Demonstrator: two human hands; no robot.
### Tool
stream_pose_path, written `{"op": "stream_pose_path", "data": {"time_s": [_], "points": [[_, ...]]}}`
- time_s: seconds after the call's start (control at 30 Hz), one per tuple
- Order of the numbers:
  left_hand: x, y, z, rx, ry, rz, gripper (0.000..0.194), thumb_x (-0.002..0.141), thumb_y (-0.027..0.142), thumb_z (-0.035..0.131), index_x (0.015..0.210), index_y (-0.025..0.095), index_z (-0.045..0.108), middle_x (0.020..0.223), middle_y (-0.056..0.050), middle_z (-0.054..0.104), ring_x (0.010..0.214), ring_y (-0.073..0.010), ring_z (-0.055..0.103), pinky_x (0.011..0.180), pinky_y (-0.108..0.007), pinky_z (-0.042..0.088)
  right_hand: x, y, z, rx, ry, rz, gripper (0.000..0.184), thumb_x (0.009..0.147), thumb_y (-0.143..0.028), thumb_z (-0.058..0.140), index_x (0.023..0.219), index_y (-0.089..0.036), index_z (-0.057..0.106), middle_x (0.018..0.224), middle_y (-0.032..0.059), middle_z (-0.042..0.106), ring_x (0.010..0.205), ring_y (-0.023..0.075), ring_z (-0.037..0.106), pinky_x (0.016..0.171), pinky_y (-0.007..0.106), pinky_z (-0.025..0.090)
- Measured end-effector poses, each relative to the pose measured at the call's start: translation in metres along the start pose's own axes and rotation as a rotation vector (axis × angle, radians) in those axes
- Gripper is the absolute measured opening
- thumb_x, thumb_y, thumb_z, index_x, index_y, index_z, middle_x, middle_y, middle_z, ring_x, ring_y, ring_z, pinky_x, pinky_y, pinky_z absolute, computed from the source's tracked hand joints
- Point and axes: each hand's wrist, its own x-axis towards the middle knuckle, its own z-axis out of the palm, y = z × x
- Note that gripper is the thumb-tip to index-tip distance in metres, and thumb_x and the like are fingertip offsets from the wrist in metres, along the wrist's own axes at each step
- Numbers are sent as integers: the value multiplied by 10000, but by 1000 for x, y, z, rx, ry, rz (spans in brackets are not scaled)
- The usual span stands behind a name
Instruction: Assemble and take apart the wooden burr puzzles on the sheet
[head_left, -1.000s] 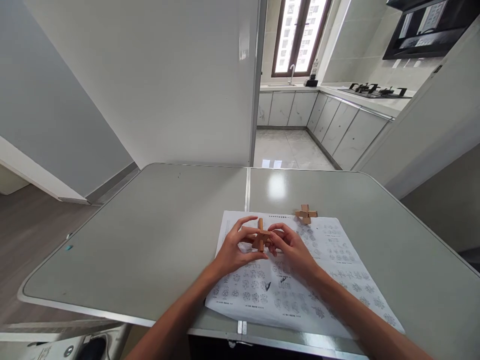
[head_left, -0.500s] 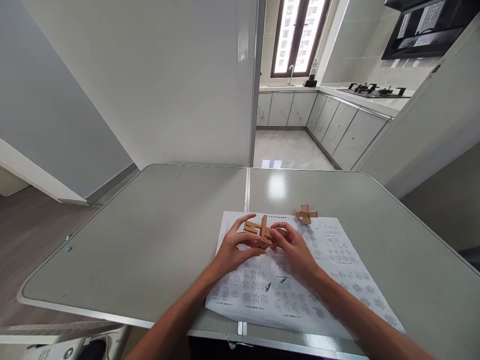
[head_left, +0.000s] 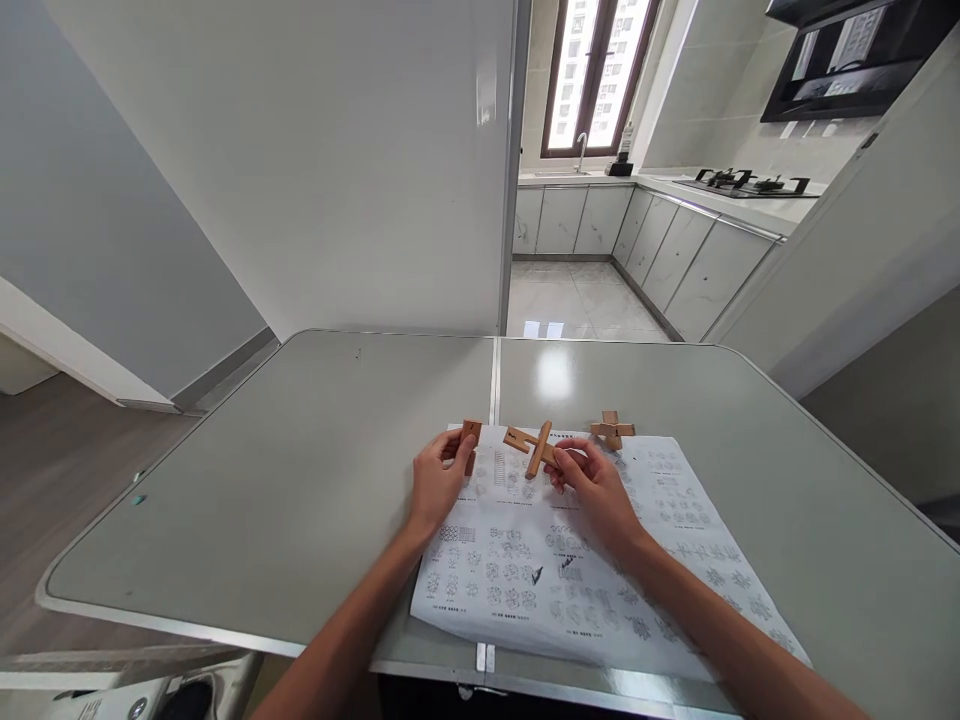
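Between thumb and fingers, my left hand [head_left: 439, 478] pinches a small wooden puzzle piece [head_left: 472, 430] above the sheet's upper left corner. My right hand [head_left: 592, 478] grips two crossed wooden puzzle pieces [head_left: 539, 450]: a flat notched one with a dark mark and a narrow bar across it. The two hands are apart, with a gap between the pieces they hold. Beneath them lies a large printed instruction sheet [head_left: 517, 570] with rows of small diagrams. An assembled wooden cross puzzle [head_left: 612, 430] sits at the sheet's far edge, beyond my right hand.
The grey-green folding table [head_left: 247, 500] has a metal seam down its middle and a pale rim. A tiny teal bit [head_left: 139, 499] lies near its left edge. Past the table are a white wall panel [head_left: 337, 170] and a kitchen with marbled cabinets [head_left: 667, 245].
One piece has come away from the crossed wooden pieces. My left hand has moved left with it, while my right hand keeps the other two.
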Motion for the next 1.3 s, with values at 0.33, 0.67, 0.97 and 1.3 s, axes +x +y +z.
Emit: {"op": "stream_pose_path", "data": {"time_s": [0.33, 0.67, 0.97, 1.3], "points": [[2, -11, -1, 461, 31, 96, 300, 1007, 427, 601, 1104, 229, 804, 1055, -65, 811, 1035, -273, 651, 933, -403, 499, -6, -5, 4, -88, -122, -34, 412, 920, -619, 723, 1043, -241, 612, 780, 11, 677, 698, 189, 592, 694, 346, 511], [6, -12, -11, 651, 87, 109, 250, 995, 411, 634, 1063, 272, 830, 1063, -92, 721, 1050, -306, 579, 967, -463, 437, -9, -5, 5, -109, -173, -30, 365, 958, -584, 692, 1050, -242, 604, 740, -8, 659, 674, 176, 590, 684, 331, 494], [8, -21, -12, 681, 114, 130, 305, 989, 458, 633, 1096, 253, 831, 1081, -119, 674, 1069, -323, 556, 991, -487, 440, -9, -5, 5, -108, -164, -36, 398, 929, -614, 705, 1044, -242, 618, 756, 9, 680, 678, 189, 609, 673, 350, 513], [-5, 11, -6, 74, -229, 94, 481, 1033, 601, 486, 1099, 197, 739, 712, 0, 628, 614, -151, 545, 622, -268, 453, -9, -3, 6, -104, -172, -50, 413, 921, -619, 719, 1049, -239, 622, 791, 17, 692, 696, 192, 620, 666, 337, 503]]}}
